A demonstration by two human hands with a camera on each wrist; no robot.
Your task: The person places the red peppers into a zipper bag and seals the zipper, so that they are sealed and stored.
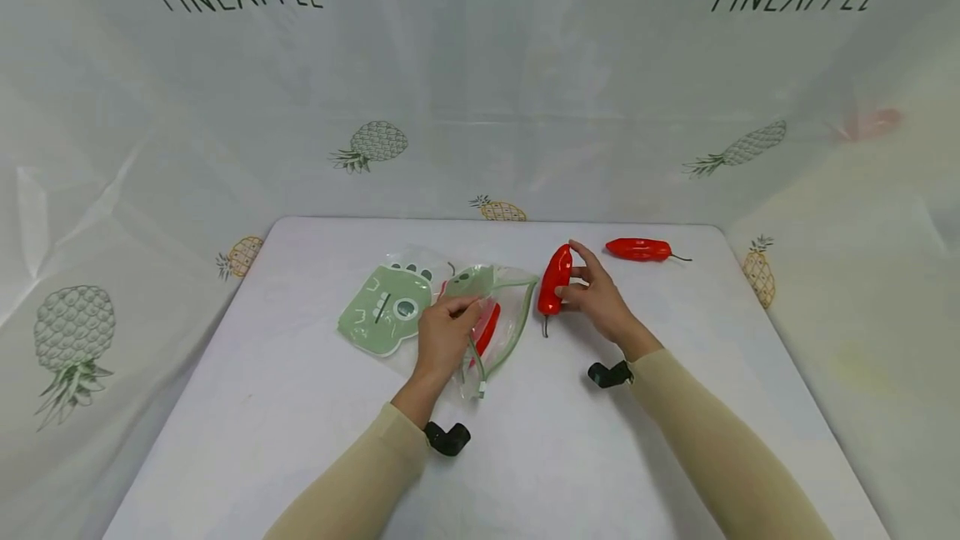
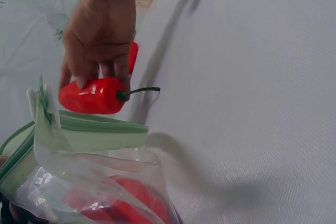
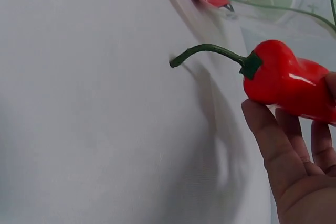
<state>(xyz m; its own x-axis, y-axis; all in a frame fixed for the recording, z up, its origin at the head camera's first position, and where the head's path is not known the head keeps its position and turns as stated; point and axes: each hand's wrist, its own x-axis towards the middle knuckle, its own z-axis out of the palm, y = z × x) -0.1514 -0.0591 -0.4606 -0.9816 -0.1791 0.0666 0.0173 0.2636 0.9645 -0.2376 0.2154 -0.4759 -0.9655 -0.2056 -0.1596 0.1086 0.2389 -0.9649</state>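
Head view: the right hand (image 1: 596,294) grips a red pepper (image 1: 556,277) in its fingers above the tabletop (image 1: 555,448), long axis running near to far, stem (image 1: 546,327) toward the person. The left hand's (image 1: 444,340) fingers pinch a clear bag (image 1: 508,315) beside it; a flat green bag (image 1: 386,307) lies left, a second pepper (image 1: 639,250) far right.

Left wrist view: the gripped pepper lies crosswise beyond the bag's green edge (image 2: 105,139), more red (image 2: 139,198) inside.

Right wrist view: the stem's curve shows plainly; the frame cuts off the tip.

right wrist: held pepper (image 3: 289,80) cropped | left wrist: bag (image 2: 97,153) cropped
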